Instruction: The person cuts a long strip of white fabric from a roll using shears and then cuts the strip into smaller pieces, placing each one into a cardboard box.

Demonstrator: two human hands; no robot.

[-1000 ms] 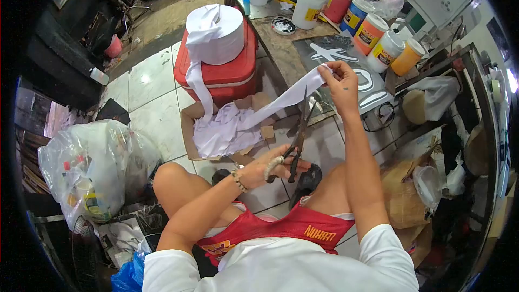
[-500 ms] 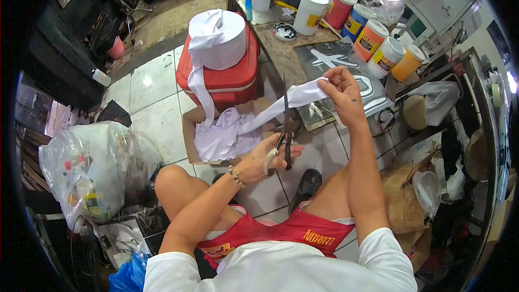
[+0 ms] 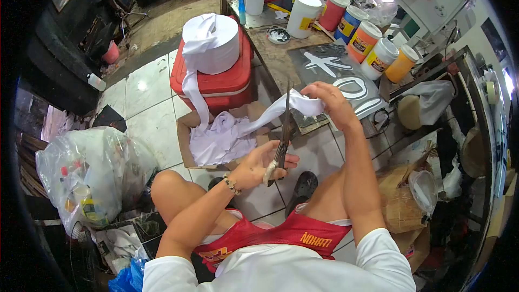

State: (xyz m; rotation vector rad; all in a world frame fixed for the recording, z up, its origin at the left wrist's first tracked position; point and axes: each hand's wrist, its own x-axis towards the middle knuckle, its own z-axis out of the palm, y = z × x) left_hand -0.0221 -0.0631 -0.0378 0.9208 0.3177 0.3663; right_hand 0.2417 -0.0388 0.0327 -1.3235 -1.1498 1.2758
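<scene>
My left hand grips a pair of scissors, its blades pointing up and away from me and looking closed. A white fabric strip passes by the blades, up to my right hand, whose bent fingers hold its end. From there the strip droops down into a cardboard box with a heap of white fabric inside. Another length of the strip hangs into the box from a big white fabric roll. The roll sits on a red cooler.
On the low table to the right stand several paint jars and a grey stencil board with white lettering. A clear plastic bag of containers lies at my left. Torn cardboard is by my right leg.
The scissor handles have come together. My right hand has moved slightly down and left and its fingers have bent over, so the strip's end now curls and sags. The camera view has shifted slightly.
</scene>
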